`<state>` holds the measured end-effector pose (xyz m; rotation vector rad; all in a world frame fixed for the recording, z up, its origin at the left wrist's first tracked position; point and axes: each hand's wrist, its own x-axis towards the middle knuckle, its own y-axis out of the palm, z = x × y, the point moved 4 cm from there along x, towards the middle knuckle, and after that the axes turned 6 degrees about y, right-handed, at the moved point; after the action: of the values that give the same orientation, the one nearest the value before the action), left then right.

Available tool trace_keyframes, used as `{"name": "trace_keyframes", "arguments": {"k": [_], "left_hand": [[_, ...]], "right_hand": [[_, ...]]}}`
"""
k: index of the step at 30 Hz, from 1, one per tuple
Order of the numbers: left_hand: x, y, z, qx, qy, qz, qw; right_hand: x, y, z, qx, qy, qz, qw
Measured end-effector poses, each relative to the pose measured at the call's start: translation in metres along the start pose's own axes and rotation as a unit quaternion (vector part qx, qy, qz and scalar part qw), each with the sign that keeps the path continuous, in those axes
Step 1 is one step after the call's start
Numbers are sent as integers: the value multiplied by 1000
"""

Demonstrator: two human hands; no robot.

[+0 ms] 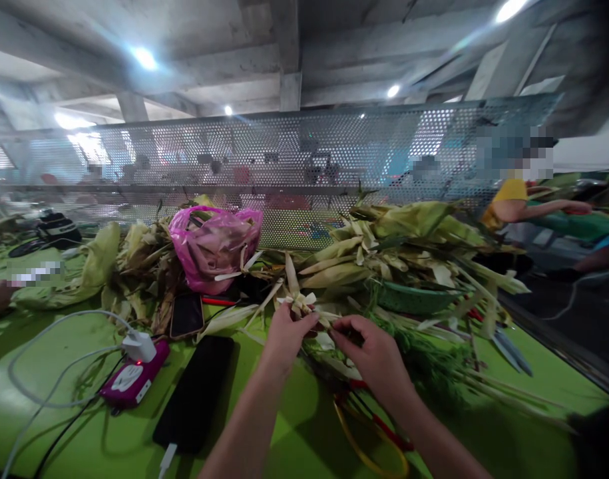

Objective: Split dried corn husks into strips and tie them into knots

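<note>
Over the middle of the green table (294,426), my left hand (290,330) is closed around a flower-like bunch of pale corn husk (302,303), its pieces fanning out above the fingers. Close on its right, my right hand (367,340) pinches with thumb and fingertips at the bunch's lower end; what exactly lies in that pinch is too small to make out. More husk scraps lie beneath both hands, partly hidden by them. A large heap of corn husks (408,233) rises just beyond, over a green basin (416,299).
A pink plastic bag (214,243) stands behind a small phone (187,315). Nearer lie a large black phone (197,392) on a cable and a purple power strip (137,379). Green fronds (428,359), scissors (511,349) and yellow-red handles (369,426) lie rightward. A person (514,199) sits far right.
</note>
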<state>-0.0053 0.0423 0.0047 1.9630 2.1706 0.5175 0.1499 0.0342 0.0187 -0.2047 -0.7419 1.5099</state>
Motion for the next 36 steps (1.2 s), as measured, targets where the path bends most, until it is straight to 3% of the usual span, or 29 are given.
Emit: {"name": "trace_keyframes", "arguments": {"k": [6,14,23,28,36], "left_hand": [[-1,4,0,-23,10,45,999],[-1,5,-1,-20,20,47,999],[8,-6,2,102,94,-5,990],[10,-10,0,70,94,-37,992],[11,-14,0,77,105,-63,990]], "right_hand": [[1,3,-1,75,65,32,995],[-1,6,-3,83,53,59,993],[3,9,-4,57,52,85,993],[0,15,-6,81,57,115,988],[-1,7,-1,54,37,79,995]]}}
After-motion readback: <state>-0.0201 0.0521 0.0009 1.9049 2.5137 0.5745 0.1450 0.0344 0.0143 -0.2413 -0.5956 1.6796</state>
